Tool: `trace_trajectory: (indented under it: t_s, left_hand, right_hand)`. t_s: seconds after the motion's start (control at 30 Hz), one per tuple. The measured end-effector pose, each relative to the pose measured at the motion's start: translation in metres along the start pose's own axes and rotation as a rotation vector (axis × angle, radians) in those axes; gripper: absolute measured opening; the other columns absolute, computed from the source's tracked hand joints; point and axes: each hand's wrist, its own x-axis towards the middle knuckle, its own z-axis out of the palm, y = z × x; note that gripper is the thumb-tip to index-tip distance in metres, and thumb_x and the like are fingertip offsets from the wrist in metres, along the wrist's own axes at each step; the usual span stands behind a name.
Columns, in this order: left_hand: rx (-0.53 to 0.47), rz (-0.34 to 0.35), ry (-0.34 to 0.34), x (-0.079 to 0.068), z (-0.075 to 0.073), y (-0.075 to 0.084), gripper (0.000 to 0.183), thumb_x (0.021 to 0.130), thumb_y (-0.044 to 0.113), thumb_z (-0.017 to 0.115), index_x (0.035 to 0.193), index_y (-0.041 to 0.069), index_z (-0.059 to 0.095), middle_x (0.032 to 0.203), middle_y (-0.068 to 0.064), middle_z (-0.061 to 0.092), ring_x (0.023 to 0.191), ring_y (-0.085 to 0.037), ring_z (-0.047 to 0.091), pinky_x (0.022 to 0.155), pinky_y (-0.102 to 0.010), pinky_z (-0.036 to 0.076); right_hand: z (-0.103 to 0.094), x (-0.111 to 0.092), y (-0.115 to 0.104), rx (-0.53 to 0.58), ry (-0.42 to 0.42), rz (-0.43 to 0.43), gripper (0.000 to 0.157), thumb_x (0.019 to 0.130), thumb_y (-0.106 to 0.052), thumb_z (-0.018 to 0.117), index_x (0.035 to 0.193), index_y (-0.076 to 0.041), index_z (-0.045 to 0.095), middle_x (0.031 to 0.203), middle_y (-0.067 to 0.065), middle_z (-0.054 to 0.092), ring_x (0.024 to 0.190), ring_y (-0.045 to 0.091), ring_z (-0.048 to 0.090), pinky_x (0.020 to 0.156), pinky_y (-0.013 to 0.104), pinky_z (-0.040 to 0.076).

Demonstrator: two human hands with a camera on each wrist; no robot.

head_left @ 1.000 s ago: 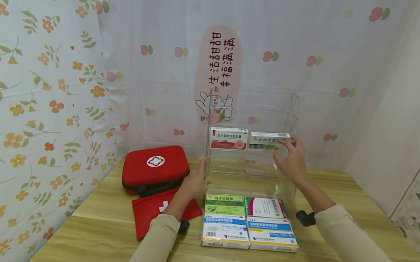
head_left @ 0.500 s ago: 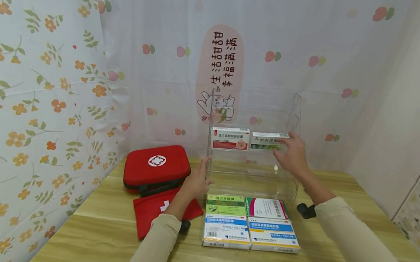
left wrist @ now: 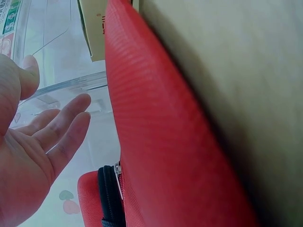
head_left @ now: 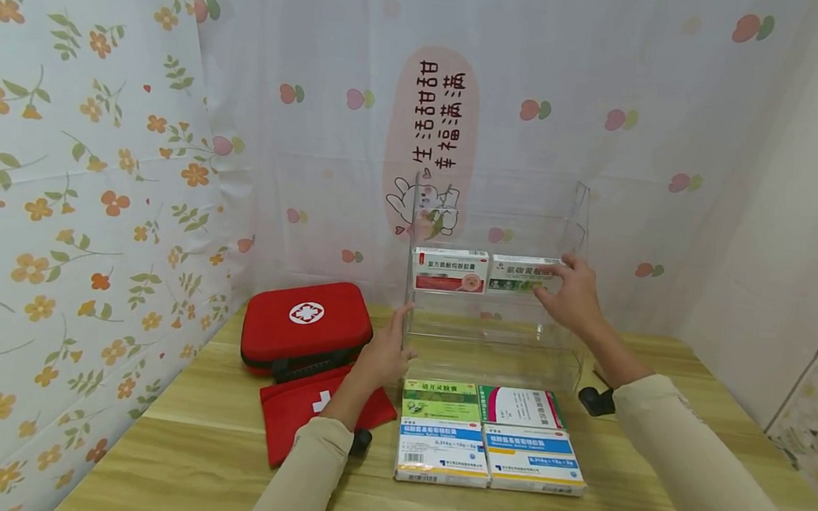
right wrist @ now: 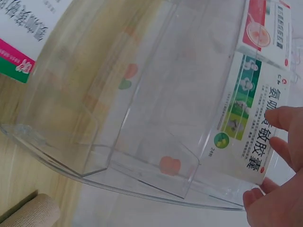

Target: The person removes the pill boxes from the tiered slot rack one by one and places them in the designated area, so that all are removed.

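A clear acrylic rack with stepped shelves stands on the table. On one shelf, a white-and-green medicine box sits upright beside a white-and-red medicine box. My right hand holds the white-and-green box at its right end. Its fingers lie against the printed face in the right wrist view. At the rack's left side, my left hand rests with its fingers at the edge. The left wrist view shows those fingers spread and relaxed.
Several medicine boxes lie flat before the rack, including a yellow-green box and a blue-and-white box. To the left are a red first-aid case and a red pouch with a white cross, close by my left forearm.
The white-and-green box leaned back half a second ago and now stands straighter, its face fully toward me. My right hand has shifted slightly with it; my left hand stays at the rack's side.
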Motion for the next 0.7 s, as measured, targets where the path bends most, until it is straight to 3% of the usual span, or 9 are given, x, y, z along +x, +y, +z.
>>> trace_trajectory:
  t_s: [0.33, 0.7]
  left_hand:
    - [-0.011, -0.015, -0.016, -0.001, 0.002, 0.002, 0.088, 0.092, 0.017, 0.071, 0.155, 0.03, 0.01, 0.148, -0.015, 0.042, 0.1, -0.027, 0.057, 0.069, -0.038, 0.052]
    - [-0.018, -0.001, -0.014, 0.0, -0.001, 0.0, 0.088, 0.092, 0.015, 0.071, 0.155, 0.028, 0.01, 0.144, -0.017, 0.045, 0.093, -0.028, 0.057, 0.061, -0.035, 0.049]
  right_hand:
    - [-0.003, 0.008, 0.005, -0.031, -0.058, 0.062, 0.035, 0.088, -0.011, 0.071, 0.117, 0.007, 0.063, 0.142, 0.035, 0.035, 0.133, 0.055, 0.029, 0.104, 0.069, 0.027]
    - [-0.004, 0.012, 0.007, 0.01, -0.076, 0.071, 0.036, 0.089, -0.01, 0.071, 0.119, 0.009, 0.065, 0.141, 0.036, 0.035, 0.132, 0.053, 0.031, 0.106, 0.066, 0.027]
